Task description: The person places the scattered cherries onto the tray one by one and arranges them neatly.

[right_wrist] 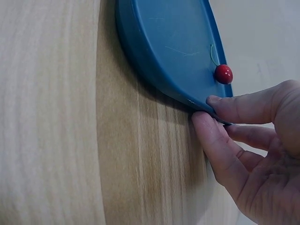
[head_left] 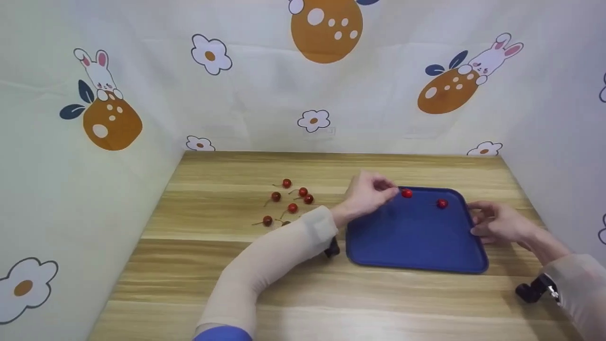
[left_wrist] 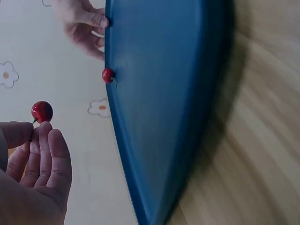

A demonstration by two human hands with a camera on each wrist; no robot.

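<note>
Between thumb and fingertips, my left hand (head_left: 368, 195) pinches a red cherry (left_wrist: 42, 111) by its stem. In the head view that cherry overlaps the far left part of a blue tray (head_left: 414, 237). My right hand (head_left: 503, 222) grips the tray's right rim, thumb on the inside and fingers outside, as the right wrist view shows. Another cherry (head_left: 442, 203) lies in the tray near its far right corner, its thin stem pointing left.
Several loose cherries (head_left: 292, 208) with stems lie on the wooden table (head_left: 199, 270) left of the tray; my left sleeve partly covers one. Patterned cloth (head_left: 265, 99) hangs behind the table and at both sides.
</note>
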